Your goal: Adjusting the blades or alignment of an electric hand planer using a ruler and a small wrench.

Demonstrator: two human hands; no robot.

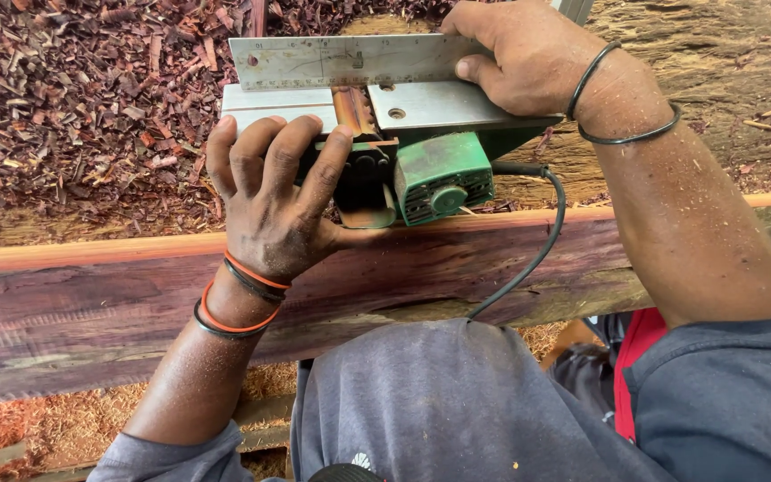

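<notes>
Head view: 2 hands on an upturned planer

Much of the electric planer (403,152) at frame centre hides under the hands; its top edge is cut off. Left hand (274,201) spreads 4 fingers over the dark body beside the green motor housing (443,177). Right hand (519,54), upper right, presses a steel ruler (341,61) against the planer's metal sole, above the reddish plank (91,295)

We see an upturned green electric planer (421,170) resting on a reddish plank (136,295). Our left hand (269,201) grips its body, fingers curled over the metal sole. Our right hand (515,58) presses a steel ruler (341,61) on edge across that sole. Reddish wood shavings (73,98) lie beyond, and a black cord (537,250) trails toward us.
</notes>
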